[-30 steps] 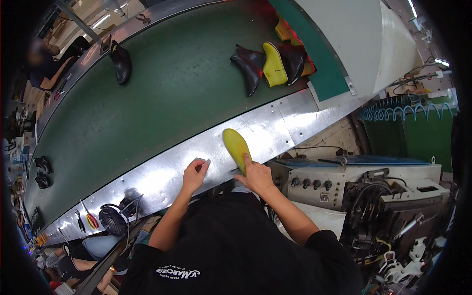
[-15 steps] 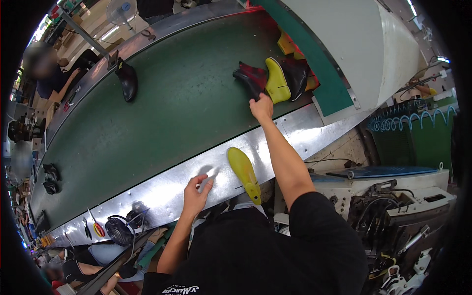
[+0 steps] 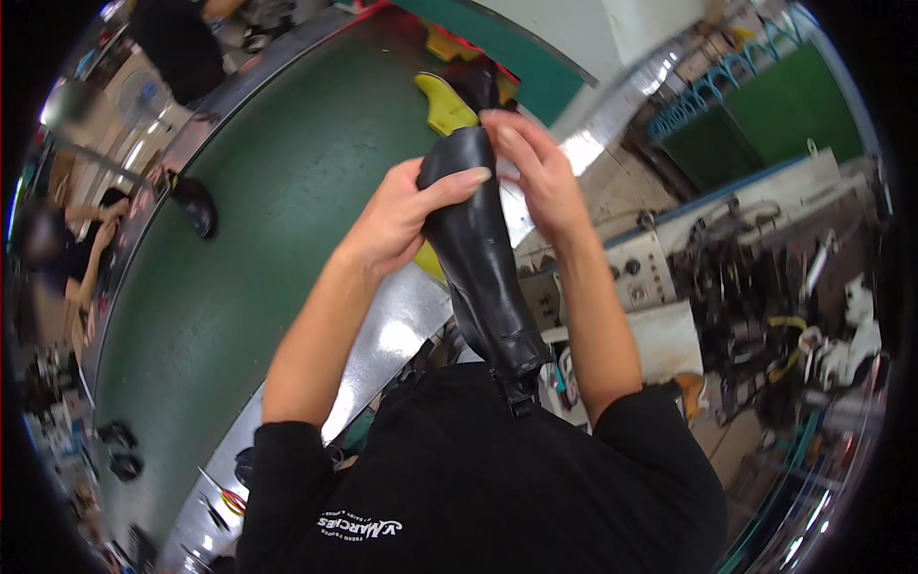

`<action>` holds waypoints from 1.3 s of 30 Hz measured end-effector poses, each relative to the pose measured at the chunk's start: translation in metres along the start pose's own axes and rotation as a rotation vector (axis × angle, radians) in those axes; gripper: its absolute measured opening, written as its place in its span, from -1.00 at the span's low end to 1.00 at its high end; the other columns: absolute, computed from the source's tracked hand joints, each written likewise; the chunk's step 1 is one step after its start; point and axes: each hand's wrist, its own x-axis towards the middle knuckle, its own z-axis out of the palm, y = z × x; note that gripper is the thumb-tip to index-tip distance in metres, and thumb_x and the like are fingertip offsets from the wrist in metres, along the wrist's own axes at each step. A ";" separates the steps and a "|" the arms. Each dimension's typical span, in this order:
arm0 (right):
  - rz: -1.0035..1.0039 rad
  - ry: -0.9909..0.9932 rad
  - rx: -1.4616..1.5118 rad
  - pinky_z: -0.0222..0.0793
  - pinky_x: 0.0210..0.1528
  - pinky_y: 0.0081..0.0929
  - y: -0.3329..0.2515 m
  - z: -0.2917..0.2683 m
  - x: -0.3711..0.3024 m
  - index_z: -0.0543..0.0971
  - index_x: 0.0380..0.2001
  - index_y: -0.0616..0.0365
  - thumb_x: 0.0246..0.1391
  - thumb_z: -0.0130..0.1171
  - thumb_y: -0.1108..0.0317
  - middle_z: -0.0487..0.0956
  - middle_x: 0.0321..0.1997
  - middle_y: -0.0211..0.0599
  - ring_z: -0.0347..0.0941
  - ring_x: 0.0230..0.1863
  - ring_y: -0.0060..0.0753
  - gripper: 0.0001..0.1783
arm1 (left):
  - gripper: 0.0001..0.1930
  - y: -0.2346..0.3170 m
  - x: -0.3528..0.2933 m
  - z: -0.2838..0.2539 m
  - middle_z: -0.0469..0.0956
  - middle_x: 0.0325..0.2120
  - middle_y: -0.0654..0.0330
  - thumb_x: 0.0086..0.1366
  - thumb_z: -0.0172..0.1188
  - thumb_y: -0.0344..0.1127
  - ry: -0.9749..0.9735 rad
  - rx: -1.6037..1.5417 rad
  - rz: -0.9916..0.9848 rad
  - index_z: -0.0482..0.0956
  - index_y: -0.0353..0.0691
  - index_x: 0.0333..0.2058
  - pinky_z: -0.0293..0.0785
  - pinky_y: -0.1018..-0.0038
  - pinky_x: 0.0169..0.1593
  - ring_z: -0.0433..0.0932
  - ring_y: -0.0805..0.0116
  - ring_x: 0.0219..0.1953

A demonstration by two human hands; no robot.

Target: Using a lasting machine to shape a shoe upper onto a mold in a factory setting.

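A black leather boot upper [image 3: 475, 244] lies lengthwise in front of me, its narrower end against my shirt. My left hand [image 3: 406, 210] is wrapped round its far, wider part, with the thumb on top. At the far right edge of the upper, the fingers of my right hand [image 3: 531, 158] close on the rim. A yellow shoe last [image 3: 430, 260] shows only in part behind the left hand and the upper, over the metal edge. Farther off, another yellow last [image 3: 446, 105] rests on the green belt beside dark boots [image 3: 478, 81].
The green conveyor belt [image 3: 277, 191] runs along my left, bordered by a metal ledge [image 3: 382, 330]. A black boot [image 3: 194, 204] stands on its far side, near seated people. Pliers and scissors [image 3: 229, 502] lie on the ledge. Machinery [image 3: 746, 287] stands to my right.
My right hand has come back from the far boots, and a black boot upper is now held before me. My left hand has moved up onto it. The view has turned rightward.
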 end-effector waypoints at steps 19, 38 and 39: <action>0.617 0.327 1.105 0.54 0.11 -0.28 0.182 -0.046 -0.244 0.58 -0.05 0.34 0.34 -0.01 -0.02 0.67 -0.06 -0.05 0.64 -0.08 -0.17 -0.45 | -0.72 -0.121 -0.099 -0.096 0.68 -0.25 0.20 0.32 0.32 -0.28 -0.128 0.272 -0.315 0.66 -0.42 -0.15 0.48 0.48 0.00 0.59 0.49 -0.19; 0.671 0.320 1.237 0.49 0.19 -0.30 0.351 -0.088 -0.163 0.50 0.09 0.28 0.42 -0.05 0.05 0.61 0.08 -0.10 0.59 0.04 -0.27 -0.51 | -0.66 -0.177 0.047 -0.131 0.69 -0.37 0.24 0.20 0.45 -0.18 0.095 0.703 -0.452 0.70 -0.35 -0.19 0.47 0.49 -0.06 0.59 0.48 -0.29; 0.666 0.332 1.239 0.49 0.19 -0.30 0.362 -0.091 -0.162 0.50 0.09 0.28 0.42 -0.05 0.05 0.61 0.08 -0.10 0.59 0.04 -0.27 -0.51 | -0.66 -0.179 0.047 -0.132 0.69 -0.37 0.24 0.20 0.46 -0.18 0.202 0.678 -0.422 0.70 -0.35 -0.21 0.48 0.49 -0.07 0.59 0.48 -0.29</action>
